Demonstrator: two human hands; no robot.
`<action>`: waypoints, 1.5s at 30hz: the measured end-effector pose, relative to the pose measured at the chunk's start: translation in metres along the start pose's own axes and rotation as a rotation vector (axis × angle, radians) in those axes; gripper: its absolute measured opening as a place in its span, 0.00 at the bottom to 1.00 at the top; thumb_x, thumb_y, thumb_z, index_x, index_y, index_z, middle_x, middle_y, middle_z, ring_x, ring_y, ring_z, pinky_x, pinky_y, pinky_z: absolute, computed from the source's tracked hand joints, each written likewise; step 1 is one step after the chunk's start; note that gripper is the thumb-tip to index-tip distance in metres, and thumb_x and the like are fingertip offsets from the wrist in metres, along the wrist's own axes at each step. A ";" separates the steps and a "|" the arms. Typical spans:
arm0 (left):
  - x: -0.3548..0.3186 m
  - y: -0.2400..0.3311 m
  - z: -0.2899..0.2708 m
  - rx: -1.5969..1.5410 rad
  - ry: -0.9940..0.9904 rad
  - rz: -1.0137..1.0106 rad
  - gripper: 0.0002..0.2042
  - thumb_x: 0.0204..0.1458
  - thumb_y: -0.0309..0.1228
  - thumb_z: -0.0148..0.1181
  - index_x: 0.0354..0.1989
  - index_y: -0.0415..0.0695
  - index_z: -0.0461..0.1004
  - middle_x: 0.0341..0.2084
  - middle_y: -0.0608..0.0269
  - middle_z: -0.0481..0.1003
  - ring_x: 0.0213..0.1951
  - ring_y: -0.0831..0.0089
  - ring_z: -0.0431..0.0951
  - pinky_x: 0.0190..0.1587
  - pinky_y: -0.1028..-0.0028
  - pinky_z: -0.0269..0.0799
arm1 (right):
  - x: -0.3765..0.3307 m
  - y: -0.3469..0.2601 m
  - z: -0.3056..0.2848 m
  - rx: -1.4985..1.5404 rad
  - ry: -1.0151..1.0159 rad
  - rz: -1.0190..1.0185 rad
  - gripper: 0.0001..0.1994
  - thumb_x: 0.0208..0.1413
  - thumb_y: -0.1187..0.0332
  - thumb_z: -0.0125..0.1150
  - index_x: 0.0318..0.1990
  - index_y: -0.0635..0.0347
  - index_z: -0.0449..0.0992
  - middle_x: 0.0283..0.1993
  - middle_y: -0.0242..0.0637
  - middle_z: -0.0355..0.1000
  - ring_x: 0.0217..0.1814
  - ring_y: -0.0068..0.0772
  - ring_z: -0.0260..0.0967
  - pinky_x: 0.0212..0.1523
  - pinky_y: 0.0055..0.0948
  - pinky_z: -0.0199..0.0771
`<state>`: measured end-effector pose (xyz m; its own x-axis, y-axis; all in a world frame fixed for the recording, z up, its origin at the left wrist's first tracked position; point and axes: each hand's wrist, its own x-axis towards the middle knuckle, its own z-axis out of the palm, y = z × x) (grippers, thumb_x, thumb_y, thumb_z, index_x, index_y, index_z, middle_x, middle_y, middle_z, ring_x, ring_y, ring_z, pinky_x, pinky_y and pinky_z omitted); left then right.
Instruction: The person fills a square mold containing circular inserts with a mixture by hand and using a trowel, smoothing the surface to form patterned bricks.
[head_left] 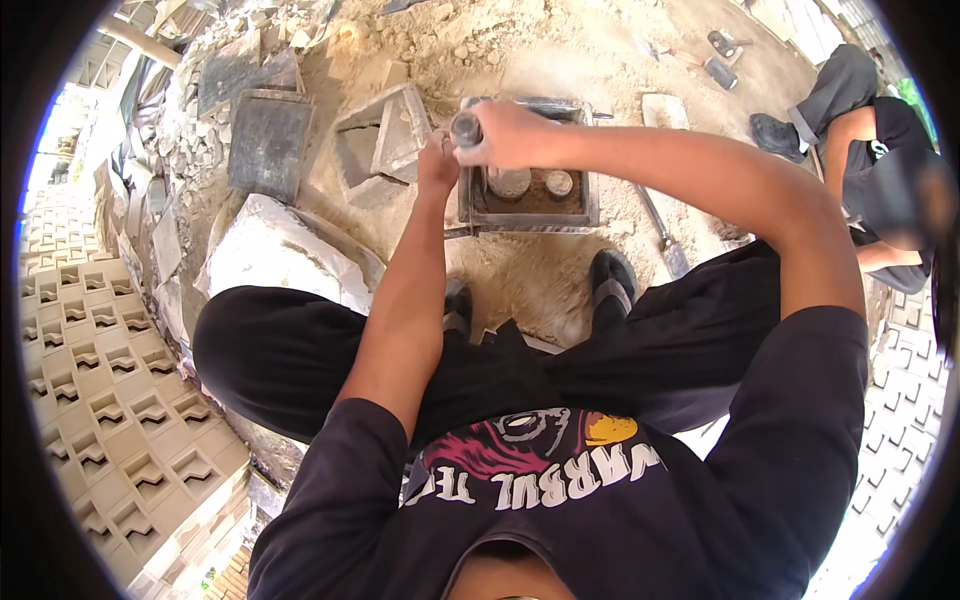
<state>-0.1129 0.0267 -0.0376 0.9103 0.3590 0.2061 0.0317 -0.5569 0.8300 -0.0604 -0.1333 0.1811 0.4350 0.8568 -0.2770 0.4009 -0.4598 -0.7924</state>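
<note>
1. A tool with a round, dark grey end [466,128] is standing out of the right fist, above the left edge of a rectangular box frame [592,205]; its other end is not showing.
2. The right hand [510,135] is clamping its fingers around this tool and is reaching over the box from the right.
3. The left hand [438,160] is hovering or resting just beside the box's left side; its fingers are too small and partly hidden, so I cannot tell whether they are gripping anything.
4. Inside the box, a larger round piece [510,183] and a smaller round piece [558,183] are sitting side by side.
5. The box is lying on sandy ground [545,280], ahead of the wearer's dark shoes [612,280].
6. To the left, a broken hollow block [400,135] is lying near a dark flat slab [268,145], while a white sack [275,250] is spreading nearer the wearer's knee.
7. To the right, a long-handled tool [672,258] is lying on the ground; farther off, a hammer-like tool [720,72] is lying too.
8. Another person [885,180] is sitting or crouching at the far right.
9. Patterned pale blocks [120,390] are forming a stack at the lower left.
</note>
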 end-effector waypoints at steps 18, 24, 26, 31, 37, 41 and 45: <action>0.003 0.008 0.001 -0.070 -0.005 -0.100 0.14 0.57 0.32 0.48 0.44 0.38 0.76 0.37 0.42 0.79 0.41 0.50 0.80 0.45 0.62 0.72 | 0.020 0.001 -0.009 -0.161 0.026 -0.050 0.22 0.51 0.64 0.64 0.46 0.76 0.73 0.24 0.46 0.77 0.23 0.31 0.78 0.30 0.30 0.80; 0.009 -0.001 0.002 -0.169 -0.097 -0.289 0.16 0.57 0.29 0.43 0.45 0.37 0.76 0.37 0.44 0.80 0.41 0.52 0.80 0.46 0.63 0.72 | 0.031 -0.003 -0.031 -0.033 0.135 0.126 0.17 0.57 0.64 0.64 0.44 0.71 0.73 0.26 0.45 0.78 0.24 0.30 0.79 0.26 0.24 0.82; 0.010 -0.004 0.004 -0.128 -0.095 -0.269 0.16 0.57 0.30 0.42 0.45 0.36 0.76 0.37 0.44 0.80 0.41 0.52 0.80 0.46 0.63 0.72 | 0.031 -0.001 -0.033 -0.093 0.114 0.195 0.18 0.57 0.63 0.63 0.40 0.74 0.72 0.25 0.47 0.78 0.25 0.30 0.80 0.26 0.25 0.83; 0.009 0.001 0.007 -0.034 -0.064 -0.204 0.16 0.57 0.30 0.43 0.43 0.36 0.77 0.37 0.45 0.80 0.41 0.54 0.80 0.47 0.63 0.72 | 0.032 0.006 -0.036 -0.135 0.151 0.098 0.23 0.57 0.60 0.61 0.41 0.80 0.69 0.25 0.49 0.78 0.26 0.33 0.80 0.27 0.25 0.82; 0.006 0.006 0.004 -0.127 -0.063 -0.232 0.15 0.57 0.30 0.43 0.43 0.37 0.77 0.38 0.44 0.80 0.43 0.53 0.79 0.48 0.64 0.72 | 0.041 0.018 -0.042 -0.117 0.229 0.123 0.19 0.59 0.58 0.62 0.27 0.68 0.75 0.21 0.45 0.77 0.23 0.29 0.79 0.26 0.25 0.82; 0.008 0.003 0.005 -0.135 -0.072 -0.234 0.16 0.58 0.31 0.44 0.45 0.36 0.76 0.38 0.43 0.79 0.44 0.51 0.79 0.49 0.62 0.71 | 0.051 0.030 -0.053 -0.219 0.290 0.066 0.21 0.60 0.54 0.62 0.24 0.65 0.75 0.16 0.39 0.73 0.18 0.27 0.76 0.24 0.25 0.80; 0.009 0.000 0.006 -0.065 -0.066 -0.197 0.17 0.59 0.34 0.44 0.47 0.37 0.75 0.39 0.41 0.78 0.46 0.48 0.78 0.50 0.60 0.70 | 0.057 0.041 -0.074 -0.516 0.367 0.109 0.25 0.59 0.50 0.61 0.18 0.60 0.73 0.13 0.35 0.70 0.16 0.27 0.74 0.25 0.27 0.79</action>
<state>-0.1017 0.0256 -0.0392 0.9140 0.4057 0.0039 0.1875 -0.4307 0.8828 0.0409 -0.1210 0.1731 0.7060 0.7052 -0.0647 0.6357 -0.6714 -0.3811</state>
